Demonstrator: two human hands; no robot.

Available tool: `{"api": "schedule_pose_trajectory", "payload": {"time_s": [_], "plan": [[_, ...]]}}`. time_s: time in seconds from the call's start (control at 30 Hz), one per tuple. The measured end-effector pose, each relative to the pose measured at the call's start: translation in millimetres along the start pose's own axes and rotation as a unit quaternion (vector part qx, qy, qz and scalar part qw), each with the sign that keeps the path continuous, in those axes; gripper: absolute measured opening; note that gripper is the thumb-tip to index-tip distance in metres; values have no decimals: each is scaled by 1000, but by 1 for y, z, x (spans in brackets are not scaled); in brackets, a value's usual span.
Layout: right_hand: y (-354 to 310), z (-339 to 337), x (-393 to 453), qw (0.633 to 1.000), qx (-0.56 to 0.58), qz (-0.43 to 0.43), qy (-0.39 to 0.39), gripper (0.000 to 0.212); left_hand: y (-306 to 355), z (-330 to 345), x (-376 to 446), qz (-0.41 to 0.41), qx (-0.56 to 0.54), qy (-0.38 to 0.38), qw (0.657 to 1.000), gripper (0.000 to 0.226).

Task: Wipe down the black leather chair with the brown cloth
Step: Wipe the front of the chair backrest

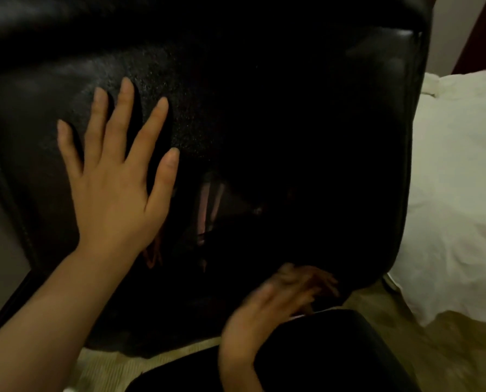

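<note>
Bracing the black leather chair (264, 80), the left hand (114, 179) lies flat on its cushion with all fingers spread wide, holding nothing. Nearer the camera, at the chair's lower edge, the right hand (275, 309) is smeared by motion; whether its fingers are curled or loose, and whether they grip anything, I cannot tell. No brown cloth shows clearly anywhere, so it may be bunched under that hand or out of view. Judged from this, the risk is wiping blind: the chair's middle is so dark that patches could be skipped, and a fast stroke at the edge could slip off onto the carpet (405, 329). Right of the chair lies white bedding (456, 193), cut off by the frame. Faint pinkish streaks below the left hand are unreadable.
</note>
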State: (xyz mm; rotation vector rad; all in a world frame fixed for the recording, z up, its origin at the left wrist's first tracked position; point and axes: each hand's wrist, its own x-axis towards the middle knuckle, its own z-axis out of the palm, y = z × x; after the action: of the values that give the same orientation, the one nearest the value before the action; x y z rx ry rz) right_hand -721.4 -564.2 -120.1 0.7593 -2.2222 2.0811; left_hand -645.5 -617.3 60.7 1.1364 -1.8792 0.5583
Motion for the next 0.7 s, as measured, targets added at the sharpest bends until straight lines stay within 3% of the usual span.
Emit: {"api": "schedule_pose_trajectory", "payload": {"time_s": [0.07,0.1,0.17,0.23,0.3,0.33,0.4,0.43,0.5,0.6,0.63,0.7], "plan": [[-2,8,-35,979,-97,-168,-68,51,2,0,2,-5,-7,2,1000,53],[2,11,-50,953,-132,-251,-103,56,2,-1,2,-7,-10,-1,1000,53],[9,8,-45,924,-165,-331,-98,81,2,-5,1,-6,-15,-11,1000,54],[3,-1,2,938,-151,-307,-56,70,-2,-11,0,8,-21,-22,1000,54],[-1,-13,52,970,-123,-202,46,46,-9,-16,1,24,-41,-27,999,53],[-1,-17,68,982,-92,-138,86,45,-14,-19,1,31,-51,-27,998,52],[-12,-12,67,993,-45,-75,84,48,-22,-24,2,28,-67,-18,997,50],[-16,-6,49,992,-63,-95,54,49,-25,-26,2,17,-75,-10,997,49],[-20,4,3,959,-142,-245,-35,57,-30,-29,4,0,-80,-4,997,49],[-13,-1,-22,841,-209,-480,-136,81,-35,-29,2,8,-61,-1,998,48],[-11,-6,-9,827,-218,-499,-136,85,-35,-29,2,12,-58,-1,998,48],[-14,-10,25,863,-235,-440,-86,84,-35,-29,2,14,-57,-4,998,47]]}}
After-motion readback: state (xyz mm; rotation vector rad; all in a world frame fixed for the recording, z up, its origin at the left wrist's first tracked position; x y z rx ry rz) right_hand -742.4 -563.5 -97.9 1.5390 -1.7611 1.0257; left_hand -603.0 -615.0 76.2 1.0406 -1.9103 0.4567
